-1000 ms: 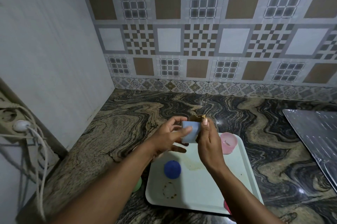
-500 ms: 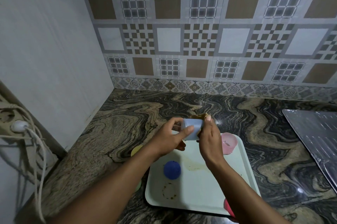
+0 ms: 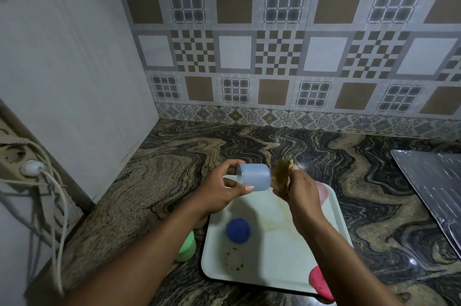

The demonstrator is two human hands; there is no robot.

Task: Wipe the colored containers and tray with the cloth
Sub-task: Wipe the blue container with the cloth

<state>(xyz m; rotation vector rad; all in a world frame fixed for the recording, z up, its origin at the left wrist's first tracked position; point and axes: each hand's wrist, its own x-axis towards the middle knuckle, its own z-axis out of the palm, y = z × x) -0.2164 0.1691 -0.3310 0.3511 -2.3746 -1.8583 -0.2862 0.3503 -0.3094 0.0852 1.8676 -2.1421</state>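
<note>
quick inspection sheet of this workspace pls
surface: dark swirled stone countertop
job's things: stained white rectangular tray; dark blue round container and translucent pink cup on it; red container at its near right corner; green container on the counter left of it
clutter: shiny ribbed metal sheet, far right
hands: left hand holds a pale blue plastic cup on its side; right hand grips a crumpled brown cloth beside it
cables: white cord and plug in a socket strip, far left
surroundings: patterned tile back wall; plain pale wall on left

Dim, cool light. Glare spots dot the glossy swirled stone tabletop (image 3: pixel 174 181); soft shadows cross the pale rectangular tray (image 3: pixel 274 268). Patterned wall tiles (image 3: pixel 274 56) bow, slightly blurred.
</note>
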